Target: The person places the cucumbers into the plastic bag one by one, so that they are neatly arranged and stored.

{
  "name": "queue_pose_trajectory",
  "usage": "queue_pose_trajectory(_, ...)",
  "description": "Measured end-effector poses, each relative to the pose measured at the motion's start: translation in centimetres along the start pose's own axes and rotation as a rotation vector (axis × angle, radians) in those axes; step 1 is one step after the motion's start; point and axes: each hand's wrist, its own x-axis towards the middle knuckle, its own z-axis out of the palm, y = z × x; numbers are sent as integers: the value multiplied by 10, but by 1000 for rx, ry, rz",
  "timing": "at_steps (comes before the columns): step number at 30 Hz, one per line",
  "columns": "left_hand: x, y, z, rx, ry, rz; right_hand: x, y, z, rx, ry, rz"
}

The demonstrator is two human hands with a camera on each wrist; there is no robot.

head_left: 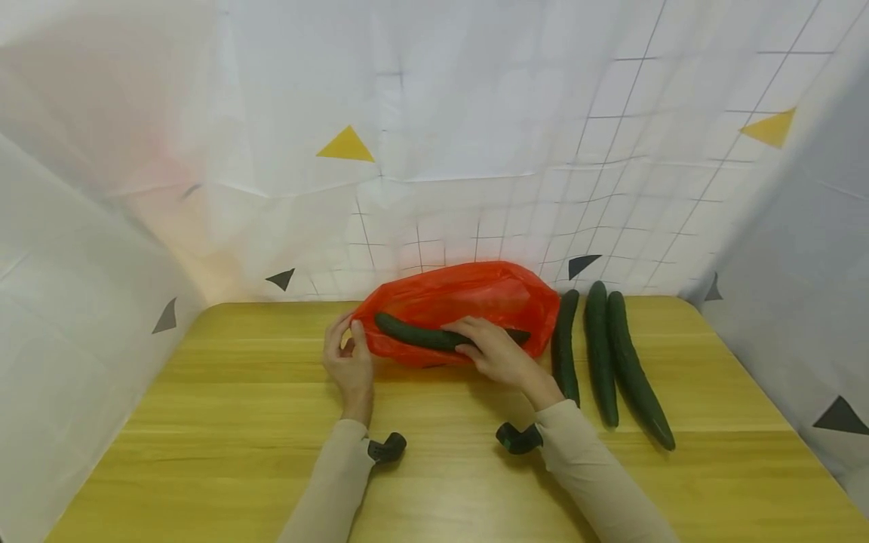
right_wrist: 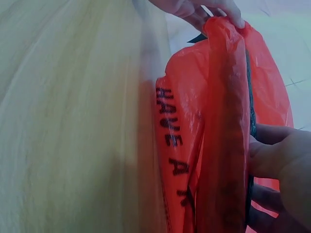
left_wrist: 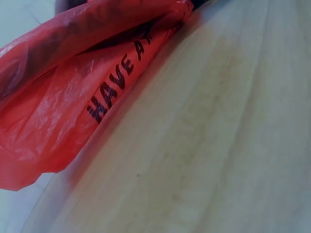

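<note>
A red plastic bag point(head_left: 468, 290) with black lettering lies at the back of the table, its mouth spread open. My left hand point(head_left: 349, 366) pinches the bag's left edge between thumb and fingers; the right wrist view also shows this left hand point(right_wrist: 209, 12) at the bag's end. With my right hand point(head_left: 492, 351) I grip a long dark green cucumber point(head_left: 414, 334) around its middle, lying lengthwise within the bag's opening. In the right wrist view the right hand's fingers point(right_wrist: 272, 155) curl over the cucumber, which is partly hidden behind the red plastic.
Three more cucumbers lie right of the bag: one cucumber point(head_left: 565, 347) close beside it, then a second cucumber point(head_left: 600, 354) and a third cucumber point(head_left: 638, 369). They rest on a wooden table point(head_left: 237, 422). A white sheet point(head_left: 462, 113) hangs behind.
</note>
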Motion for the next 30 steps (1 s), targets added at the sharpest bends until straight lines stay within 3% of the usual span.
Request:
queue_pose_trajectory(12,3,-2,-3,12,88,-67,-2,2,0,-28,-21,1)
queue_pose_trajectory(30,-2,2,0,105,-10,32,-2,6,7,-88,-65,-17)
